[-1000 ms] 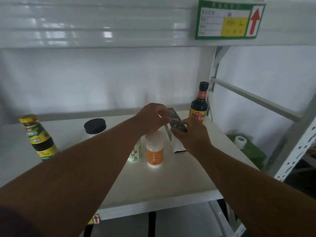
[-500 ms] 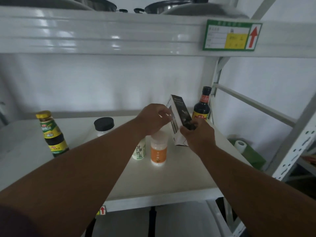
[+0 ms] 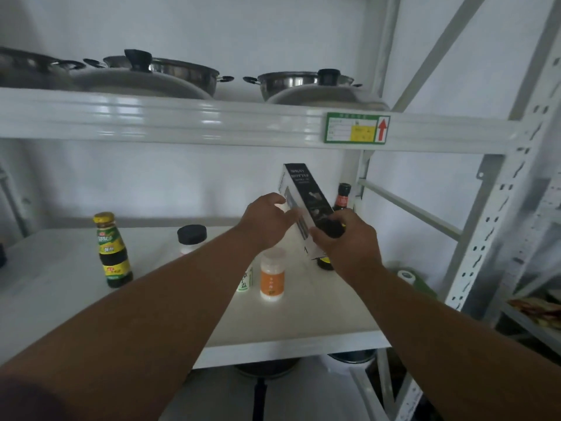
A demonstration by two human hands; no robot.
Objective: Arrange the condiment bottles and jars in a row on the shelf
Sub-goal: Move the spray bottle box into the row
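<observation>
Head cam, mid frame: right hand [image 3: 346, 241] is gripping the lower end of a tall black-and-white cardboard box [image 3: 305, 205], tilted, lifted over the white metal shelf [image 3: 303, 317]. Left hand [image 3: 267, 220] is hovering beside it w/ fingers loosely spread, holding nothing. Step looks like standing the box up; next it needs setting upright near the dark glass sauce bottle w/ red neck label [image 3: 342, 199], right of the orange-labelled white plastic jar [image 3: 272, 276].

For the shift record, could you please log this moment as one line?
right hand: grips tilted box | left hand: open beside box | bottles: standing, unaligned on shelf
</observation>
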